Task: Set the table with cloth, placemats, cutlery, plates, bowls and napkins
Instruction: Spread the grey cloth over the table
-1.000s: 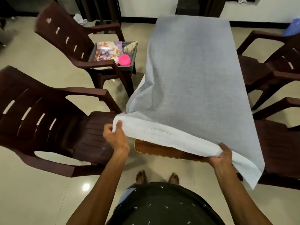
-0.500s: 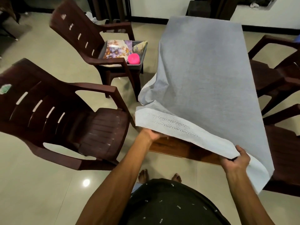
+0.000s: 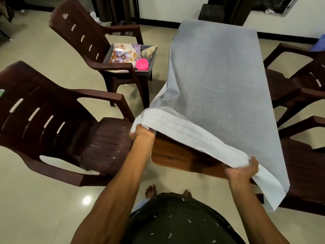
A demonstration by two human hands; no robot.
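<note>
Cloth [image 3: 216, 81]: pale grey-blue, fine woven texture; near hem white with a lace-like band of floral motifs. Table [image 3: 175, 155]: dark reddish-brown wood grain, thin light edge. Chairs [image 3: 58, 124]: dark maroon plastic, pale slots in the backs. Tray [image 3: 149, 67]: grey. Mats [image 3: 123, 53]: cream with purple and orange flowers. Bowl [image 3: 142, 64]: bright pink. Floor [image 3: 35, 199]: glossy beige tile. Garment [image 3: 179, 221]: black, small white flecks.

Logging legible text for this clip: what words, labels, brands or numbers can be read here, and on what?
None can be read.
Green sticker on the near chair: cut off at the frame edge, unreadable.
Floral items in the grey tray: pattern only, no lettering visible.
Tablecloth border: lace motif, not text.
</note>
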